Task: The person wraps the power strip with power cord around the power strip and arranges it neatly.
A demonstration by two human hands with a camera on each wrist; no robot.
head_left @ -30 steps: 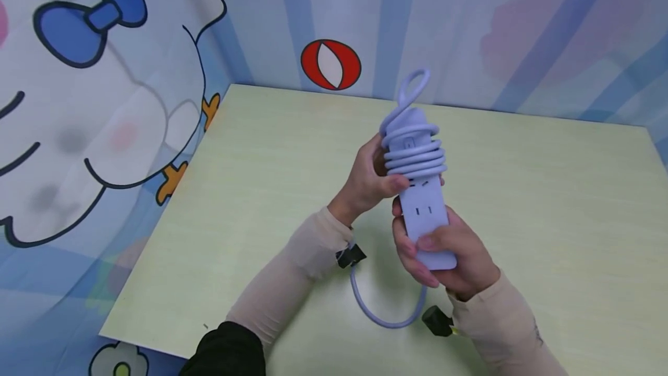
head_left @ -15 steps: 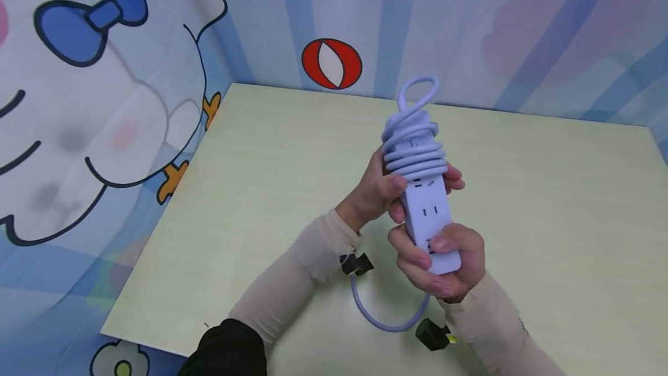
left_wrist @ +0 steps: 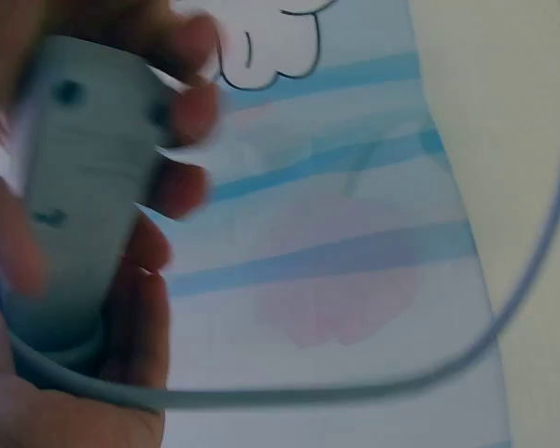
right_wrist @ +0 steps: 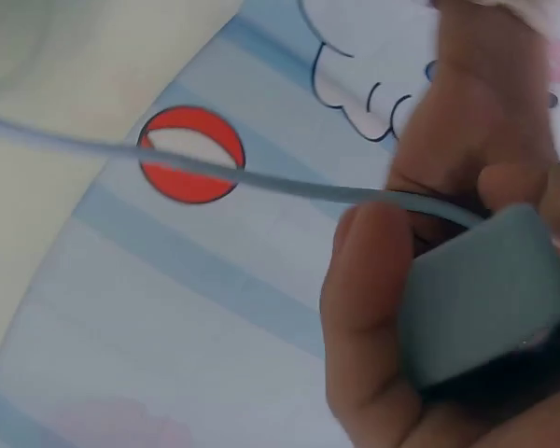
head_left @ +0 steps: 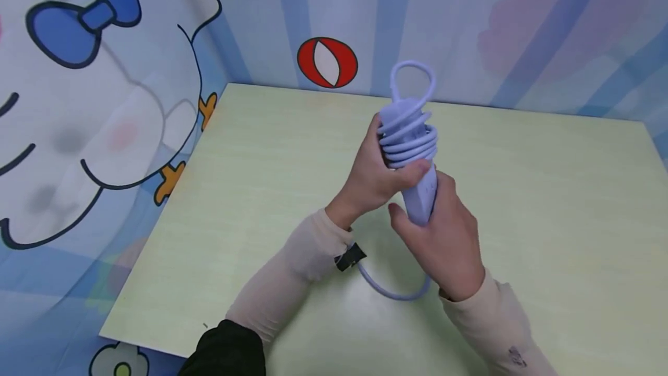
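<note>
A pale lilac power strip (head_left: pixel 419 205) is held up over the table, tilted, its far end away from me. Several turns of its cord (head_left: pixel 409 147) wrap the far half, and a loop stands up past that end. My left hand (head_left: pixel 367 179) grips the strip at the wraps, thumb across the front. The right hand (head_left: pixel 449 242) holds the near end, fingers along its right side. In the right wrist view, fingers curl round the blunt end of the strip (right_wrist: pixel 485 289). The left wrist view shows the strip's underside (left_wrist: pixel 93 177) between fingers and thumb.
A slack length of cord (head_left: pixel 391 295) sags below the hands. The pale yellow table (head_left: pixel 250 149) meets a cartoon-printed backdrop (head_left: pixel 443 28) at its back and left edges. A black wrist camera (head_left: pixel 349 256) sits at the left sleeve.
The strip has turned, so its socket face now looks aside. My right hand has shifted from a thumb-on-top hold to its side, and the left thumb has slid across the front.
</note>
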